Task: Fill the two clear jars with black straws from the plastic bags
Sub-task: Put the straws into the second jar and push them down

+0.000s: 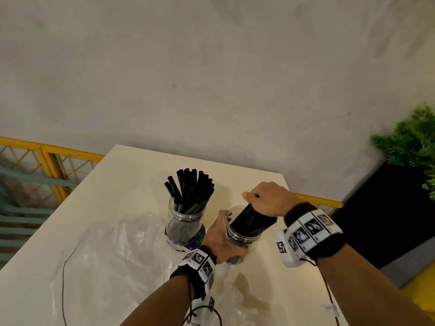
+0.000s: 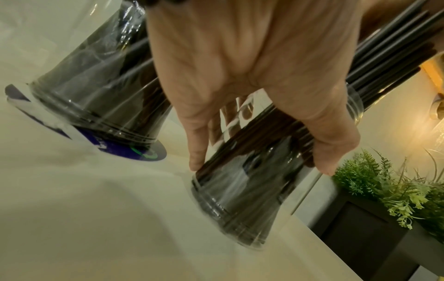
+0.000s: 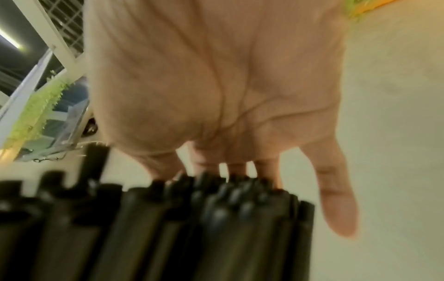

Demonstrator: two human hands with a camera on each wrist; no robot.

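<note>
1. The left hand (image 1: 220,238) is wrapped around the side of the near clear jar (image 1: 242,236), thumb on one side and fingers on the other, holding it tilted on the worktop (image 1: 106,198).
2. In the left wrist view the jar's base edge meets the worktop close to the worktop's right edge.
3. The right hand (image 1: 266,198) is clenched around a thick bundle of black straws (image 1: 253,221), gripping it near its upper end.
4. The lower end of that bundle is inside the mouth of the tilted jar; the bundle leans up and to the right.
5. In the right wrist view the straw ends sit just below the curled fingers (image 3: 266,167), and the thumb sticks out to the side.
6. The far clear jar (image 1: 186,222) stands upright just left of the tilted one, already packed with black straws that fan out above its rim.
7. It sits on a blue and purple disc (image 2: 134,150).
8. Crumpled clear plastic bags (image 1: 113,252) lie on the worktop to the left of and in front of the jars.
9. A green plant (image 1: 409,142) in a dark planter stands to the right of the worktop.
</note>
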